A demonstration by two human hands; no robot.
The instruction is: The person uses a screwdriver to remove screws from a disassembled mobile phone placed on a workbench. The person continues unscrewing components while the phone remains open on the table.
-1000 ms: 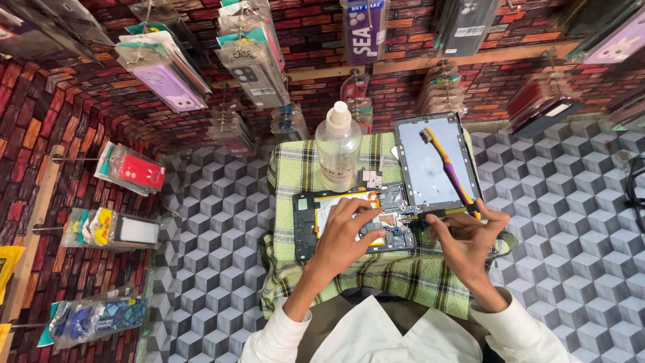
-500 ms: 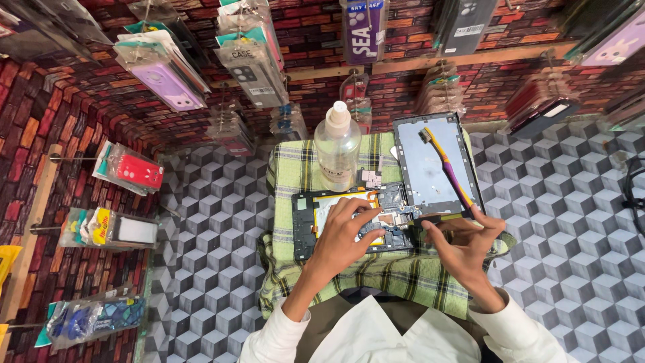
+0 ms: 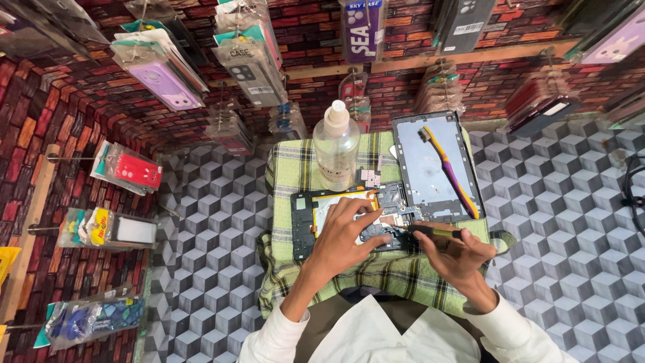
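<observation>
An opened phone with its back removed lies on a green checked cloth. My left hand presses flat on the phone's inner board and holds it steady. My right hand grips a slim dark tool whose tip points left at the board's right end. The phone's grey back panel lies just beyond, with a purple and yellow toothbrush resting across it. A clear plastic bottle with a white cap stands behind the phone.
A small loose part lies on the cloth beside the bottle. Packaged phone cases hang on the brick-patterned wall behind and to the left. The surface around the cloth has a grey cube pattern. A black cable lies at the far right.
My right hand has shifted a little lower and to the left, bringing the tool flatter toward the board. My left hand stays pressed on the phone.
</observation>
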